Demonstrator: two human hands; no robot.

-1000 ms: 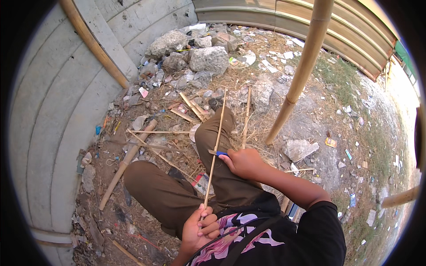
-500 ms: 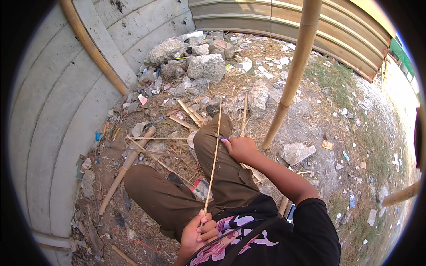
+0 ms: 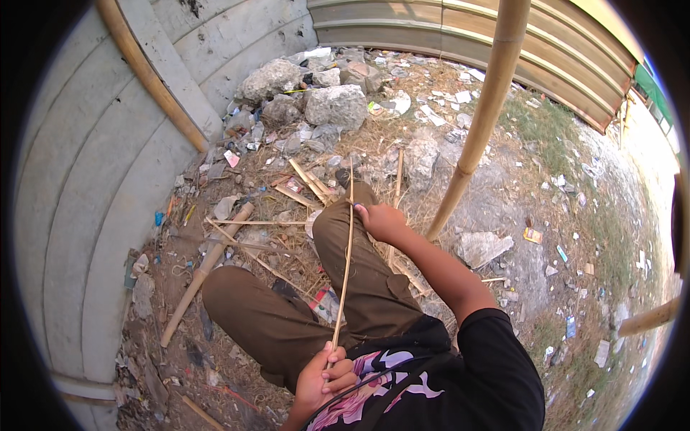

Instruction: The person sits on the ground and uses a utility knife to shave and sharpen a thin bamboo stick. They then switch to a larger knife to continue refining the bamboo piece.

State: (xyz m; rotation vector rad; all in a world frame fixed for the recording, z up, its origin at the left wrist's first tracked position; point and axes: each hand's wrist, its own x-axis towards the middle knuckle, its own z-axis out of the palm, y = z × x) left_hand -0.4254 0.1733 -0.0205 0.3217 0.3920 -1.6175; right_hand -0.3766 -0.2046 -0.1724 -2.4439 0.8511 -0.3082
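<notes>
A long, thin bamboo strip (image 3: 347, 269) runs from my lap up over my right knee. My left hand (image 3: 325, 377) is closed round its near end, close to my shirt. My right hand (image 3: 382, 223) is closed beside the strip's far part, above the right knee. It grips a small blue-handled knife (image 3: 356, 205), mostly covered by my fingers; the blade lies against the strip and barely shows. The strip's far tip sticks out past my right hand, over my shoe.
Split bamboo pieces (image 3: 309, 181) and a thick bamboo pole (image 3: 208, 273) lie on the littered ground. An upright bamboo post (image 3: 478, 118) stands right of my right hand. Rocks (image 3: 334, 108) are heaped beside the grey wall (image 3: 93, 165). A ribbed metal fence (image 3: 402, 32) closes the back.
My right hand has slid a little farther along the strip, away from me, with the knife. The strip bows slightly more. My left hand stays by my lap.
</notes>
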